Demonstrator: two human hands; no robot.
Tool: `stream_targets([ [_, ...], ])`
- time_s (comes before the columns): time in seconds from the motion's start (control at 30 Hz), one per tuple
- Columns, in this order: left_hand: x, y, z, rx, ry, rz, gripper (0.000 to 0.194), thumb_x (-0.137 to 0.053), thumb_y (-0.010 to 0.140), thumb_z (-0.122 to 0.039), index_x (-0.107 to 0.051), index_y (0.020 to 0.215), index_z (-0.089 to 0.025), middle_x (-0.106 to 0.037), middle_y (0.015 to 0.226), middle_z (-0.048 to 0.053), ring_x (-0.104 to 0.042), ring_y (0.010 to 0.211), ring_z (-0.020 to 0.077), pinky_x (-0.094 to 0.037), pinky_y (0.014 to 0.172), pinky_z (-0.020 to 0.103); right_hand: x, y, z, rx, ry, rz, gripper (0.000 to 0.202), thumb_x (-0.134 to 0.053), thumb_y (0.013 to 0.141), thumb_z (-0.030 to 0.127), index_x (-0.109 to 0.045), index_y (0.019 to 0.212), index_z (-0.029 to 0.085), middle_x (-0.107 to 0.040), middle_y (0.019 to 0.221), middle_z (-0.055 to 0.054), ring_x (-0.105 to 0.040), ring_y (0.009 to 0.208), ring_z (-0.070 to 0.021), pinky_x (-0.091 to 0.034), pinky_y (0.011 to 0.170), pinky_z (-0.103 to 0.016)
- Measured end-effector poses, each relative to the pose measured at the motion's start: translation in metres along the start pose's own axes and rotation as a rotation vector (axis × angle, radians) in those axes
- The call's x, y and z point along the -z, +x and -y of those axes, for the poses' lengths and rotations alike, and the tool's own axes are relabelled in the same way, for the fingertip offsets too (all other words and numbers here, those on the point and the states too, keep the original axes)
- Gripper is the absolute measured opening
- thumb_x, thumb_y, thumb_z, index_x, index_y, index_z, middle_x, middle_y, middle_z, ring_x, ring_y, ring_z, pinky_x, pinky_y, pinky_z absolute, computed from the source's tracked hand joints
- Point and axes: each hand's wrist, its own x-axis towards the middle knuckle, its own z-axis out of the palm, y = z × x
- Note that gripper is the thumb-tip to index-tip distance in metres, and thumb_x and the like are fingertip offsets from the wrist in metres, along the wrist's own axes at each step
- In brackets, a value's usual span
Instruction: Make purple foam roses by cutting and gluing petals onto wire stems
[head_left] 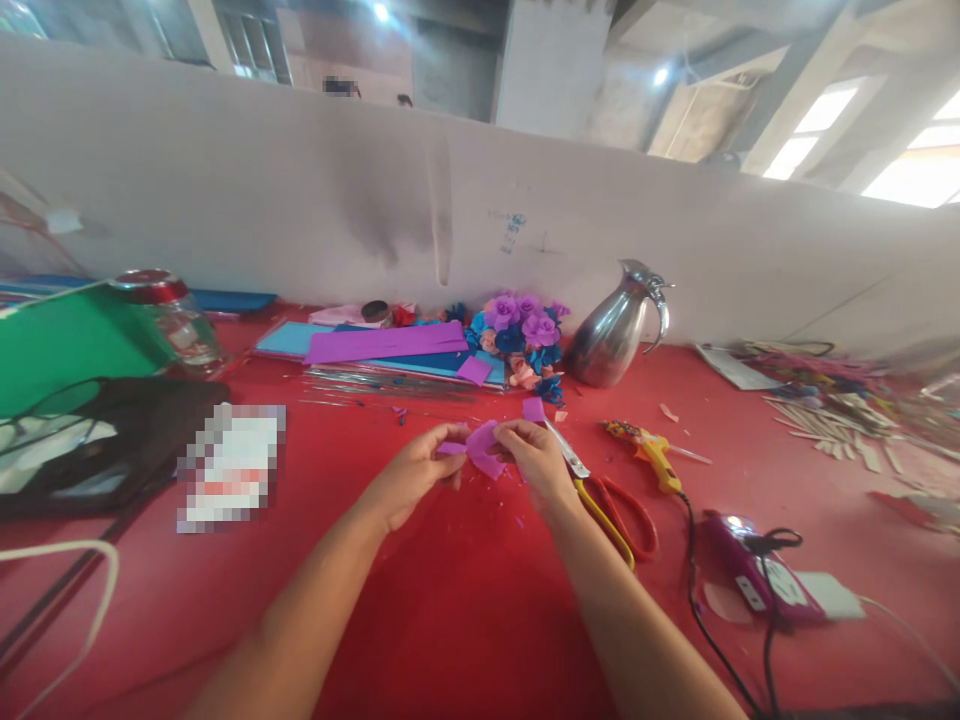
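Note:
A purple paper piece (486,452) is held above the red table (450,600) between my two hands. My left hand (420,468) is closed on a purple strip at its left side. On the other side, my right hand (531,455) pinches the rounded purple piece near its upper right edge. Scissors (611,510) with yellow and red handles lie beside my right hand, their blades partly behind it. A small purple square (533,409) rests just beyond that hand.
Behind are purple strips (386,343), paper flowers (517,335) and a metal jug (611,325). A glue gun (651,455) and a magenta power strip (761,565) lie right, with cables. A black bag (142,410) and a lidded jar (176,320) are left.

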Motion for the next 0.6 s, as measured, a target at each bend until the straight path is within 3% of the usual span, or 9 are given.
stream_targets([
  [0.2,0.0024,0.0025,0.0040,0.041,0.009,-0.025,0.026,-0.073,0.063,-0.030,-0.068,0.086,-0.019,-0.061,0.068,0.000,-0.049,0.054,0.0121,-0.038,0.065,0.029,-0.0012,-0.0028,0.0058,0.004,-0.048,0.020,0.016,-0.070,0.060,0.033,-0.067,0.060,0.017,-0.064,0.054,0.000,-0.056,0.052,-0.0118,-0.042,0.054,-0.023],
  [0.6,0.0024,0.0034,0.0067,0.053,0.012,0.021,0.025,-0.071,0.064,-0.029,-0.067,0.086,-0.017,-0.064,0.078,0.001,-0.052,0.059,0.0111,-0.040,0.065,0.028,-0.0005,-0.0027,0.0056,0.038,-0.115,0.066,0.018,-0.066,0.062,0.033,-0.064,0.060,0.016,-0.062,0.053,0.000,-0.054,0.052,-0.0113,-0.041,0.054,-0.023],
])
